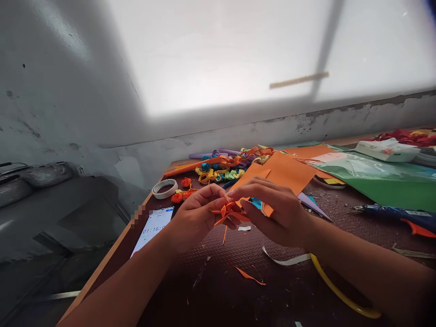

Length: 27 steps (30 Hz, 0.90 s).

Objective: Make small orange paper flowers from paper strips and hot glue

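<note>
- Pinching a small orange paper piece (227,211) between both hands; left hand (195,217) and right hand (284,213) meet fingertip to fingertip, closed on it just above the worktop (272,281);
- looks feather-light, thin and floppy, so I'd guess it creases or tears easily; best gripped at the folded centre, not the loose strips;
- lying around: phone (153,227), tape roll (165,188), orange sheet (289,170), glue gun (398,214)

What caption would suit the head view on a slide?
Left hand and right hand pinch a small orange paper piece over a scrap-strewn table, beside a phone and a tape roll.
</note>
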Each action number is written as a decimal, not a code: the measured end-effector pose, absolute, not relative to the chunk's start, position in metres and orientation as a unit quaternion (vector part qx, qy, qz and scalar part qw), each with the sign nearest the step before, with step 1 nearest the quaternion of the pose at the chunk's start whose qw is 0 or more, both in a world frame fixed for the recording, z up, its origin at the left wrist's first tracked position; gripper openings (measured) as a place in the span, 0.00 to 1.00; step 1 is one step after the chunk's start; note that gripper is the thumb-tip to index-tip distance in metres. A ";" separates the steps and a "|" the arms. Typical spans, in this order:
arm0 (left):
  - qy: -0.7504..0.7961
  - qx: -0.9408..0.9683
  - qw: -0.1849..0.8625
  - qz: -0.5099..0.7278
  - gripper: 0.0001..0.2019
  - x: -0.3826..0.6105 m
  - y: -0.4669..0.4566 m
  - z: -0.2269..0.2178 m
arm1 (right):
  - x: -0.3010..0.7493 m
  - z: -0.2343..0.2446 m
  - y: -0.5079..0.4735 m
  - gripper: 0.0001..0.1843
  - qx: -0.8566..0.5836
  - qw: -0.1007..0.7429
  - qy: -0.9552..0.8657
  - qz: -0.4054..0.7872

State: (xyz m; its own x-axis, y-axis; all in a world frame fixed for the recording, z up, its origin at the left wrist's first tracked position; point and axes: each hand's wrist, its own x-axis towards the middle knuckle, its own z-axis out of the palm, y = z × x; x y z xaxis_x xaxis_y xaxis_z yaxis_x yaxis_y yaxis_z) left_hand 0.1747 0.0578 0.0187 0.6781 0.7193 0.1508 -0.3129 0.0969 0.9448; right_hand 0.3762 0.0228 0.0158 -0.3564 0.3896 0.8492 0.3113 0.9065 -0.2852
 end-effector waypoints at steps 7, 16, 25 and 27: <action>0.191 0.602 0.642 0.435 0.06 0.178 0.064 0.012 | 0.369 0.006 0.029 0.06 -0.353 0.564 -0.746 0.035; 0.266 0.642 0.518 0.499 0.08 0.182 0.061 0.010 | 0.373 0.007 0.033 0.04 -0.371 0.533 -0.761 -0.008; 0.284 0.656 0.481 0.507 0.08 0.184 0.061 0.007 | 0.371 0.009 0.031 0.05 -0.401 0.487 -0.775 -0.047; 0.288 0.663 0.474 0.502 0.07 0.185 0.060 0.007 | 0.371 0.009 0.031 0.05 -0.412 0.466 -0.781 -0.053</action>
